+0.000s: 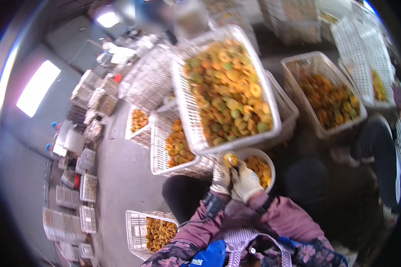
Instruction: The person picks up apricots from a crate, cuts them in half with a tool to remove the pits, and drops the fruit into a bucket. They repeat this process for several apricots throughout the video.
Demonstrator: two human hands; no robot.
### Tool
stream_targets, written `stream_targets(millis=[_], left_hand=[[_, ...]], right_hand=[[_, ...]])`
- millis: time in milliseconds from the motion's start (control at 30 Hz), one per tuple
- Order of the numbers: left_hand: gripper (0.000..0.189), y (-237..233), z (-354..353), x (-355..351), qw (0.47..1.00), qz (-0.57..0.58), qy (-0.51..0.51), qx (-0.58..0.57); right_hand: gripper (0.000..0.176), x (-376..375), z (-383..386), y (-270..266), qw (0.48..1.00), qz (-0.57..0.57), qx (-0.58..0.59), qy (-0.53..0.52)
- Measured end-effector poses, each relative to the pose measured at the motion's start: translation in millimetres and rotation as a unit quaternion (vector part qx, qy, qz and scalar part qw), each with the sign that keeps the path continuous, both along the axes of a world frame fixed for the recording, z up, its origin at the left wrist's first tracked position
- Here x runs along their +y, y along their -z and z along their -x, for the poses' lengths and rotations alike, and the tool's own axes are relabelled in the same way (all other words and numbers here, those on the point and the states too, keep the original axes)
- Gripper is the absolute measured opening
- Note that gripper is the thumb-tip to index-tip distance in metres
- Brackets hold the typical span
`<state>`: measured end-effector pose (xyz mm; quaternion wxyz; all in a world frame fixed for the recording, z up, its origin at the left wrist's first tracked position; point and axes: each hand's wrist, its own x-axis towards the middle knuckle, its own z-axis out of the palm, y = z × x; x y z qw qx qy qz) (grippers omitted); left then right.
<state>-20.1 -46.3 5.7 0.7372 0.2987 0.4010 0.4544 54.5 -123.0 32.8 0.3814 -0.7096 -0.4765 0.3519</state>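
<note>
In the head view, my left hand (221, 177), in a pale work glove, grips a small round yellow fruit (230, 159) that looks like an apricot. My gloved right hand (247, 181) is closed right beside the fruit, its fingertips close against it. Whether it holds a small tool is too small to tell. Just beyond my hands, a white plastic crate (209, 148) is heaped with yellow-orange and greenish fruit (231, 104), some showing round hollows. To the right of my hands stands a white tub (272, 165) with cut orange pieces (257, 169) in it.
Another fruit crate (165, 167) stands left of the heaped one, and one more (318, 58) to the right. By my left side sits a crate (136, 229) of cut pieces. A person's dark-trousered leg (378, 142) is at right. Stacked crates (64, 222) line the left wall.
</note>
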Motion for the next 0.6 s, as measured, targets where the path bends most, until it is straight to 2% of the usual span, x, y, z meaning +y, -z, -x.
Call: stream_targets(millis=[33, 67, 100, 167, 200, 267, 333, 367, 400, 433, 467, 500, 533, 567, 600], left_hand=[[0.037, 14.1, 3.3, 5.0, 0.998, 0.025, -0.023, -0.043], [0.035, 4.1, 8.1, 3.7, 1.000, -0.022, 0.015, -0.015], [0.033, -4.3, 12.3, -1.2, 0.996, -0.063, 0.053, 0.017], [0.034, 5.6, 17.7, -1.0, 0.989, -0.128, 0.069, 0.010], [0.037, -15.3, 16.5, -7.3, 0.987, -0.136, 0.084, 0.011], [0.041, -19.0, 25.0, -4.4, 0.982, -0.142, 0.127, 0.011], [0.041, -15.3, 31.3, -4.5, 0.982, -0.119, 0.147, 0.004], [0.042, -17.1, 35.4, -6.2, 0.968, -0.184, 0.164, 0.054], [0.043, -23.5, 38.7, -8.8, 0.948, -0.247, 0.173, 0.102], [0.043, -31.0, 45.0, -12.3, 0.973, -0.116, 0.200, 0.016], [0.045, -49.7, 48.5, -17.7, 0.978, -0.054, 0.202, 0.022], [0.046, -44.9, 49.6, -18.2, 0.973, -0.127, 0.182, 0.064], [0.047, -35.7, 49.2, -16.3, 0.964, -0.197, 0.169, 0.060], [0.047, -39.1, 47.2, -14.1, 0.950, -0.266, 0.155, 0.056], [0.048, -42.7, 46.6, -15.9, 0.945, -0.285, 0.149, 0.058]], right_hand=[[0.043, -0.2, 1.6, 0.7, 0.999, 0.001, 0.033, 0.000], [0.042, -0.7, 1.1, -3.3, 0.998, 0.029, 0.051, -0.023], [0.042, -0.6, 3.9, 7.8, 0.993, -0.051, 0.108, -0.017], [0.037, 2.0, 6.4, 30.2, 0.984, -0.106, 0.133, -0.047], [0.036, -0.1, 8.0, 36.5, 0.961, -0.062, 0.258, -0.072], [0.036, -0.5, 7.7, 40.6, 0.924, -0.021, 0.368, -0.104], [0.040, -1.7, 7.1, 40.6, 0.914, -0.020, 0.391, -0.107], [0.040, -3.8, 8.8, 39.2, 0.916, -0.026, 0.384, -0.112], [0.035, -7.9, 12.0, 36.4, 0.956, -0.086, 0.259, -0.108], [0.031, -11.3, 16.1, 32.0, 0.976, -0.146, 0.130, -0.100], [0.031, -14.0, 23.7, 25.0, 0.971, -0.186, 0.112, -0.097], [0.031, -17.4, 23.0, 20.7, 0.970, -0.189, 0.108, -0.104], [0.031, -19.1, 20.3, 16.3, 0.943, -0.090, 0.295, -0.126], [0.031, -19.3, 18.2, 13.1, 0.873, 0.016, 0.465, -0.142], [0.029, -19.1, 18.3, 12.0, 0.853, 0.022, 0.502, -0.143]])
